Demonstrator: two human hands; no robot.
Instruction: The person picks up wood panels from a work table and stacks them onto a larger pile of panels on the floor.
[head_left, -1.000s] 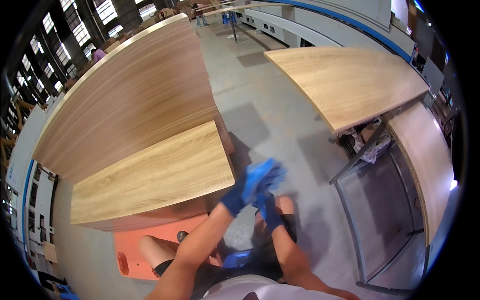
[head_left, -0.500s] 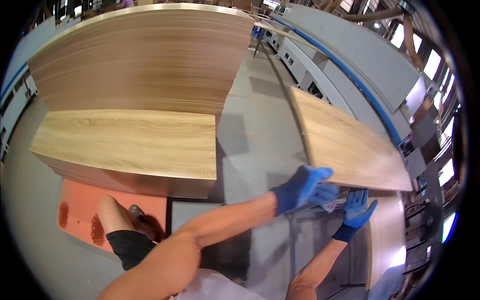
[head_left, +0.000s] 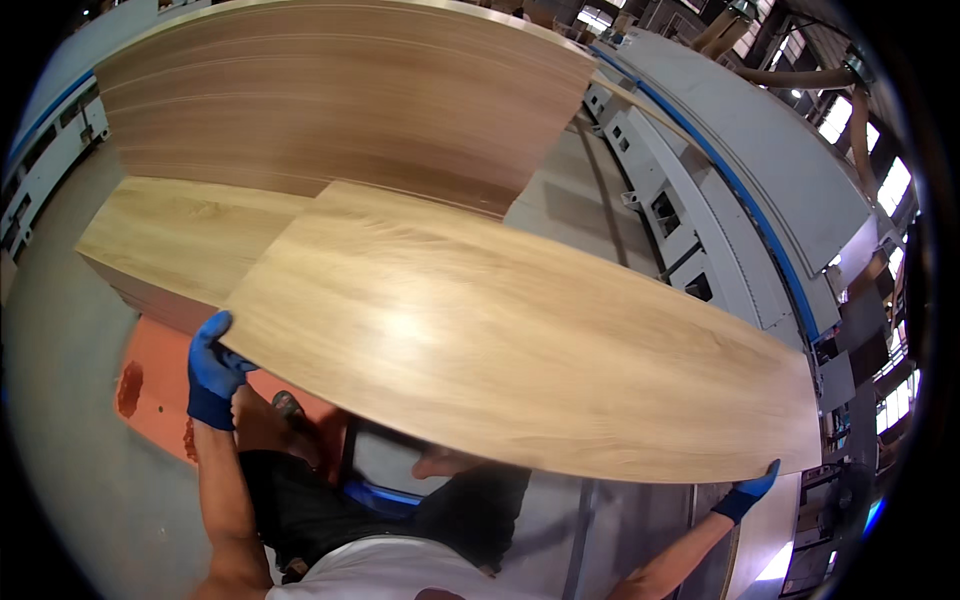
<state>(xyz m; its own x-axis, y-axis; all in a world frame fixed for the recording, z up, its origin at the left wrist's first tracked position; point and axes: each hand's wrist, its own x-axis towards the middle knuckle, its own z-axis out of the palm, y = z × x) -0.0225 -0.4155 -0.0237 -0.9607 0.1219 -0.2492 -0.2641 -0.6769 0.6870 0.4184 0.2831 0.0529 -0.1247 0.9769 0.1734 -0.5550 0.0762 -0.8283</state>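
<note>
A long wood-grain board [head_left: 520, 340] spans the view in front of me, held nearly level between my hands. At its left near corner my blue-gloved left hand [head_left: 214, 368] grips the edge, the thumb on the rim and the fingers partly under it. My right hand [head_left: 752, 490], gloved the same way, holds the near edge by the right corner; most of its fingers are hidden under the board. Beyond the left end, partly covered by the board, lies a low stack of similar boards [head_left: 185, 225].
Behind rises a tall stack of brown-edged boards [head_left: 340, 95]. A long grey machine with a blue strip [head_left: 740, 190] runs along the right. Under the low stack is an orange platform [head_left: 150, 385]. Another pale panel [head_left: 770, 540] lies below my right hand.
The board has swung from the right across to the left, over part of the low stack. My left hand has moved far left to its other corner; my right hand now grips its near edge.
</note>
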